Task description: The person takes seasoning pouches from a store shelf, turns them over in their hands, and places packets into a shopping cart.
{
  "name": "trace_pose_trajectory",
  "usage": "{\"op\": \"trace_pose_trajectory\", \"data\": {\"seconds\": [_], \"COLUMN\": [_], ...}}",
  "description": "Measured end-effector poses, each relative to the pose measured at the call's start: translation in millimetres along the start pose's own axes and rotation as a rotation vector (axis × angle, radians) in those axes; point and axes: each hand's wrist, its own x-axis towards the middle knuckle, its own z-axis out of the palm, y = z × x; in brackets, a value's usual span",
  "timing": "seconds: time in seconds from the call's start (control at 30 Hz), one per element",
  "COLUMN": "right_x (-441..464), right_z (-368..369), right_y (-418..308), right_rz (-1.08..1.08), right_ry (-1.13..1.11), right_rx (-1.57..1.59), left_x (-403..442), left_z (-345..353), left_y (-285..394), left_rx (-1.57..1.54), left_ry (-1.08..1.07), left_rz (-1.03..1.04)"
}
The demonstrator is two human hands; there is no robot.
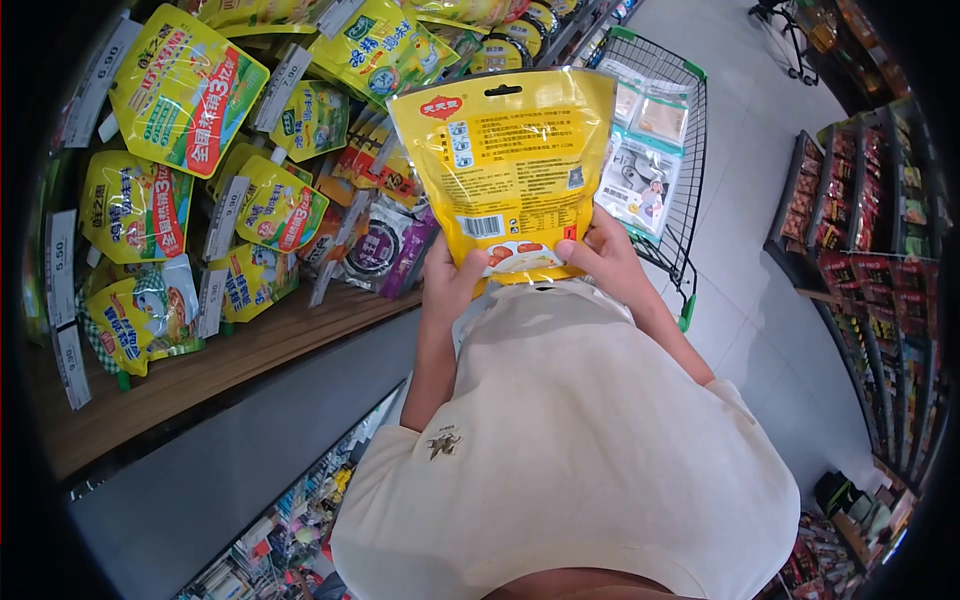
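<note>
A glossy yellow seasoning pouch [515, 190] is held upright in front of me, its printed back with a barcode facing my eyes. My left hand [453, 272] grips its lower left corner, thumb on the front. At the lower right corner my right hand [607, 258] pinches the pouch the same way. The other fingers of both hands are partly hidden behind it. Close by on the left hang similar yellow-green seasoning pouches [188, 90], with white price tags [282, 88] among them.
A green-edged wire shopping cart [690, 180] stands just beyond my right hand, holding several white packages [640, 185]. A wooden shelf ledge [240, 350] runs along my left. Across the grey tiled floor [740, 250], more stocked shelves [870, 220] line the right side.
</note>
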Motion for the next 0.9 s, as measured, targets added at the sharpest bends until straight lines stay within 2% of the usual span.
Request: {"op": "trace_pose_trajectory", "data": {"seconds": [0.5,0.7,0.9], "right_x": [-12,-11,-8], "right_z": [-3,-1,4], "right_y": [11,11,14], "right_rz": [-0.094,-0.084,-0.097], "right_ry": [0.151,0.167,0.172], "right_rx": [-0.043,-0.040,-0.036], "left_x": [10,12,13], "left_z": [-8,-7,-8], "left_y": [-9,6,14], "left_rx": [-0.024,-0.036,-0.015], "left_ry": [-0.206,-0.267,-0.284], "left_rz": [-0.131,-0.266,-0.255]}}
